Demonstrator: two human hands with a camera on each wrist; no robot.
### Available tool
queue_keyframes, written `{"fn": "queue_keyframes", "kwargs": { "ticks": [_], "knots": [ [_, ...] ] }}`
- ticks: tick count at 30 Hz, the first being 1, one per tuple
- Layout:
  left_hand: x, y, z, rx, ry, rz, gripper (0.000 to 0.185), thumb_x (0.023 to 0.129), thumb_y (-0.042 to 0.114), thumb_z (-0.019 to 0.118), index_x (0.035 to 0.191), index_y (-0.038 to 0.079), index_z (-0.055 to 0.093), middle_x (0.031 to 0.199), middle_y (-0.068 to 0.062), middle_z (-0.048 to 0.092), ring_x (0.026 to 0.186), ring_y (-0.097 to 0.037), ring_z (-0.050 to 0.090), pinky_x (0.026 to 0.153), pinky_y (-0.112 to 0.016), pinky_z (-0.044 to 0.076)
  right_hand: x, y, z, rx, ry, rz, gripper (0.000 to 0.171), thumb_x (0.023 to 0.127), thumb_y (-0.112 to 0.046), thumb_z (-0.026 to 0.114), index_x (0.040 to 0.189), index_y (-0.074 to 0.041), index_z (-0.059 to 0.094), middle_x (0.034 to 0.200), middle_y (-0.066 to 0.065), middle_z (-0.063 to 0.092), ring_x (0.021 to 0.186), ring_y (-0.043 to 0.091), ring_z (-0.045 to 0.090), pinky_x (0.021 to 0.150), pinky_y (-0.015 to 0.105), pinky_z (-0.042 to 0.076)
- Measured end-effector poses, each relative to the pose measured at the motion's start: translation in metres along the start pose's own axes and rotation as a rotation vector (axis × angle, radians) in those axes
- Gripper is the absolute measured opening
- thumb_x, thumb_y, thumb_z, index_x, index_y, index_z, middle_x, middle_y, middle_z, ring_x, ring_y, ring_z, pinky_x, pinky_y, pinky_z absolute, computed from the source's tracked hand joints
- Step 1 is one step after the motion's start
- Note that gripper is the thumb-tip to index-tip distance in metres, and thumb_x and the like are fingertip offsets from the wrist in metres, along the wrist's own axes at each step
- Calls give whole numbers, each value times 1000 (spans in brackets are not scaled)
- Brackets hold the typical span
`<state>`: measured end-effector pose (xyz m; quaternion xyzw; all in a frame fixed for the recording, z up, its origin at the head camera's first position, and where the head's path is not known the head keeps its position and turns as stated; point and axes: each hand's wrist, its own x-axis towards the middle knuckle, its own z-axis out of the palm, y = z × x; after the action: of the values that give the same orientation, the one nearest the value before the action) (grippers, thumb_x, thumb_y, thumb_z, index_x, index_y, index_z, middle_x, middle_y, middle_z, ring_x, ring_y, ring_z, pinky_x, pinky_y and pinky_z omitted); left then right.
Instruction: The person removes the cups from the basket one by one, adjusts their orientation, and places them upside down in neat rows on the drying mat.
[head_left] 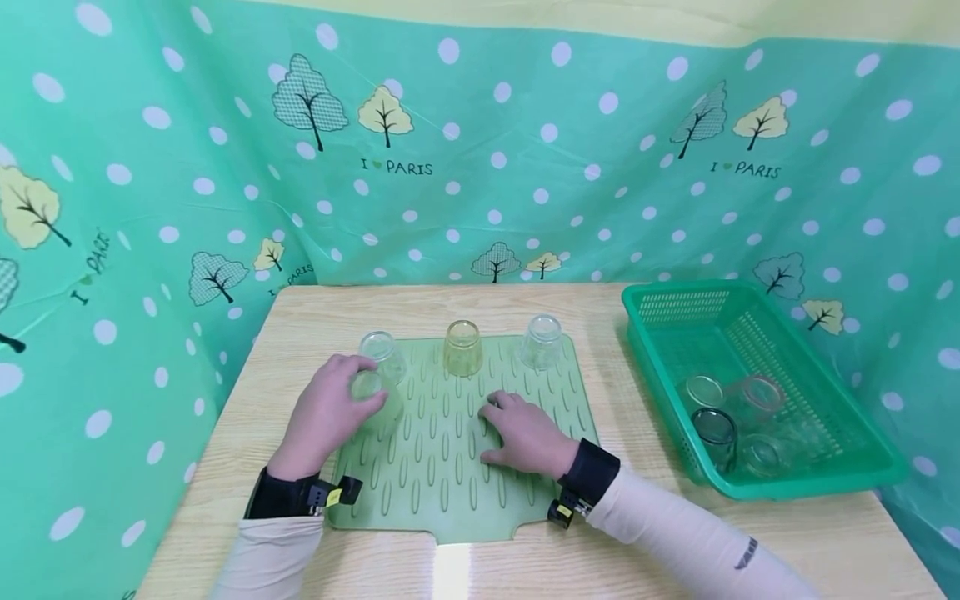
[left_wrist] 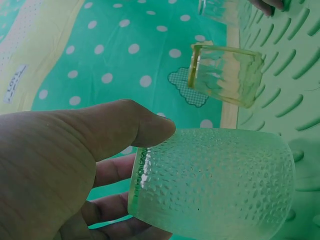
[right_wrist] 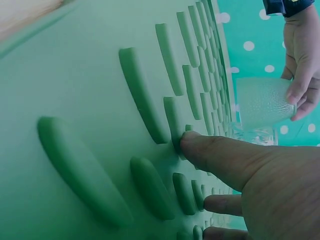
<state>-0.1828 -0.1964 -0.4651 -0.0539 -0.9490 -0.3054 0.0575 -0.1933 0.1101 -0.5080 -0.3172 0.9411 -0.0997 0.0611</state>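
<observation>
Left hand (head_left: 326, 412) gripped green glass (left_wrist: 215, 182) over mat (head_left: 420, 500); right hand (head_left: 528, 437) apart, fingers loose, holding nothing. Setting-down step, likely; next move called for gentle release.

Left hand (right_wrist: 303, 62) grips glass (right_wrist: 261, 102); right hand (right_wrist: 265, 182) over mat (right_wrist: 85, 90).

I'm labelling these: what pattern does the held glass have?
Pebbled glass, clearest in the left wrist view.

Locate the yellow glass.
In the head view, the yellow glass stands on the green mat near its far edge, between a clear glass at left and another at right.
</observation>
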Motion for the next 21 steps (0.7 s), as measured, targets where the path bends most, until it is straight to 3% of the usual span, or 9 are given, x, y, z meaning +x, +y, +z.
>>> {"fn": "queue_keyframes", "kwargs": {
  "ticks": [21],
  "knots": [
    [3, -4, 21, -20, -11, -18, 45, 87, 24, 81, 125, 6, 67, 124, -20, 60, 112, -37, 57, 92, -56, 51, 3, 8, 3, 12, -10, 5, 69, 84, -47, 84, 137, -9, 63, 143, 17, 54, 125, 35, 57, 99, 52, 54]
  ]
}}
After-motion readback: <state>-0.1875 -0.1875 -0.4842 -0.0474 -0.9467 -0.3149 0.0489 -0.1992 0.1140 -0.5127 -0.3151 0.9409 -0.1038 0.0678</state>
